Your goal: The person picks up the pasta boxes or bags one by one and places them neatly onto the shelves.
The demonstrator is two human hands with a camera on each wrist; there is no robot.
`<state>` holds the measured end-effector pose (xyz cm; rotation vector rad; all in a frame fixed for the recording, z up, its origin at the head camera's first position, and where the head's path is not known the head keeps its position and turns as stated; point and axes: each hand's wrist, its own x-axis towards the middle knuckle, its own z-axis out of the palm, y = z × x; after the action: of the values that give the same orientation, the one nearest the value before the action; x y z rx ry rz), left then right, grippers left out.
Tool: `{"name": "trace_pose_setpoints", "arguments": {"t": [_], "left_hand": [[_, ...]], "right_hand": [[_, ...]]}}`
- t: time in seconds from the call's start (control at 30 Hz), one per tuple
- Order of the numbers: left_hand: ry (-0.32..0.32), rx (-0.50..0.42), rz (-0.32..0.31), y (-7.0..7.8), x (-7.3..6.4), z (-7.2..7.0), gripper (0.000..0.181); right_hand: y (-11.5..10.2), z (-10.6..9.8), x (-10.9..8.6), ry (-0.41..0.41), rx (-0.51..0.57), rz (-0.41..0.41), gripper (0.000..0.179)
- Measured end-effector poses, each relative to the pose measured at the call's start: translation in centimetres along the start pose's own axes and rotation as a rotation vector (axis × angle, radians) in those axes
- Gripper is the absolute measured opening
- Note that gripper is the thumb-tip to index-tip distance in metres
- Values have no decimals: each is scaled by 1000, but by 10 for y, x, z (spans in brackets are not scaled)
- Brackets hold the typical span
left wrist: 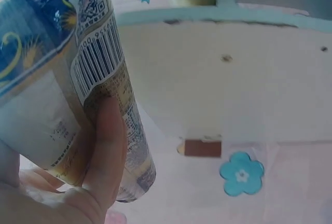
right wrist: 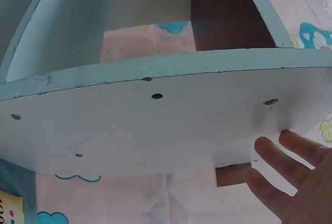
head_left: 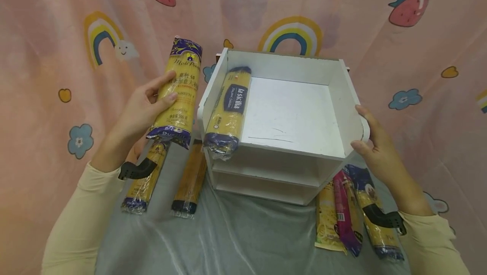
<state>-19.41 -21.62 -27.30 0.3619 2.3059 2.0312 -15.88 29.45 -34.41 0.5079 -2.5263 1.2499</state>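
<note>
My left hand (head_left: 142, 104) holds a yellow and purple spaghetti pack (head_left: 181, 85) up to the left of a white shelf (head_left: 287, 150), thumb across its printed front. In the left wrist view the back of the pack (left wrist: 98, 73) shows a barcode, with a finger lying along it. My right hand (head_left: 380, 152) grips the front edge of the shelf's right side wall (head_left: 348, 97). Straight fingers (right wrist: 282, 164) lie against the wall's outer face in the right wrist view. Another pasta pack (head_left: 228, 112) with a dark blue label leans along the left wall in the top compartment.
Left of the shelf, a yellow spaghetti pack (head_left: 146, 178) and a brownish noodle pack (head_left: 189, 180) lie on the grey cloth (head_left: 243, 237). To its right are a yellow pack (head_left: 328, 220), a magenta pack (head_left: 347, 216) and a blue-and-yellow pack (head_left: 382, 232). A pink patterned curtain (head_left: 213, 4) hangs behind.
</note>
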Motion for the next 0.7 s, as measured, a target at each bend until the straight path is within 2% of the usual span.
{"name": "trace_pose_setpoints", "arguments": {"t": [0.2, 0.37, 0.53, 0.7], "left_hand": [[22, 28, 6, 17, 5, 8, 60], [32, -21, 26, 35, 6, 12, 61], [0, -55, 9, 53, 10, 23, 61], [-51, -108, 5, 61, 19, 43, 60]], "right_hand": [[0, 2, 1, 0, 1, -9, 73], [0, 2, 1, 2, 22, -7, 71], [-1, 2, 0, 1, 32, 6, 70], [-1, 2, 0, 6, 15, -10, 70]]}}
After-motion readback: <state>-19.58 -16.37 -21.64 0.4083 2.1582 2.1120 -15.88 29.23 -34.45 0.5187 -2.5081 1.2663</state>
